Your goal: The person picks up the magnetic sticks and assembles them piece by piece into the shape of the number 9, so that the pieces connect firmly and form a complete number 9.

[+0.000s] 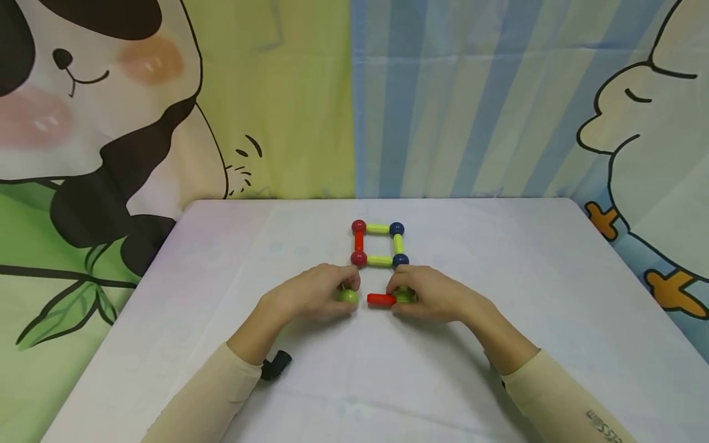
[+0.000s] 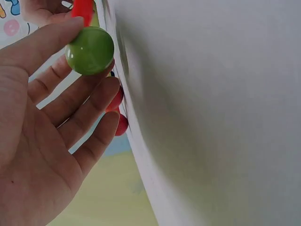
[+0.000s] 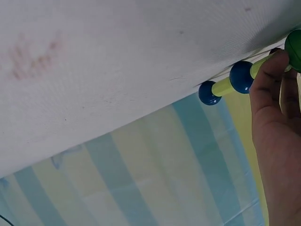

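Observation:
My left hand (image 1: pixel 312 292) pinches a green ball (image 2: pixel 89 51) between thumb and fingertips, just above the white table. Opposite it, my right hand (image 1: pixel 437 294) grips another green ball (image 3: pixel 295 49), which has a red rod (image 1: pixel 381 300) joined to it. The rod's free end points at the left hand's ball, with a small gap between them. Beyond both hands lies a square of balls and rods. Two red balls (image 1: pixel 359 227) joined by a red rod (image 1: pixel 359 242) form its left side. Dark blue balls (image 1: pixel 396 229) and yellow-green rods (image 1: pixel 378 229) make up the rest.
A white cloth-like surface covers the table (image 1: pixel 221 277). Behind it hangs a printed curtain (image 1: pixel 443 98) with stripes and cartoon animals. By the left sleeve is a small black object (image 1: pixel 276 365).

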### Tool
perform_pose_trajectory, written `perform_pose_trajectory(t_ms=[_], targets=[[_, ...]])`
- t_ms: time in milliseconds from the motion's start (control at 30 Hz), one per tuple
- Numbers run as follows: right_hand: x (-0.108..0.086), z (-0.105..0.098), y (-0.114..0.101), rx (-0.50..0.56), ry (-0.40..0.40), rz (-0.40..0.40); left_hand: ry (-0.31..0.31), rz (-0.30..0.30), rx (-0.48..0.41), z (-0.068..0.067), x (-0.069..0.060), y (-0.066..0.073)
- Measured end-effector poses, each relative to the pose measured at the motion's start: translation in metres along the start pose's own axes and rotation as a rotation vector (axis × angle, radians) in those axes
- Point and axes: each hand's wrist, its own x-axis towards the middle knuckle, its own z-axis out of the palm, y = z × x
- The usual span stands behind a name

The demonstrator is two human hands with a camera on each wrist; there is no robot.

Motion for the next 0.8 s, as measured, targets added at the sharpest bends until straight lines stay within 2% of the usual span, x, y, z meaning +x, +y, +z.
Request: perform_pose_trajectory(t_ms=[167,333,500,800], targets=[[-0.002,-0.001,0.003,0.064,0.009,-0.017,0.001,0.015,-0.034,0.002,0.001,0.004],[-0.003,-0.001,0.004,0.069,0.007,-0.025,-0.005,0.009,-0.032,0.004,0.001,0.005],[-0.003,-0.001,0.004,0.061,-0.005,-0.031,0.015,0.024,-0.038,0.006,0.000,0.007],[-0.004,-0.002,0.006,0.060,-0.020,-0.045,0.031,0.082,0.017,0.013,0.004,0.010]])
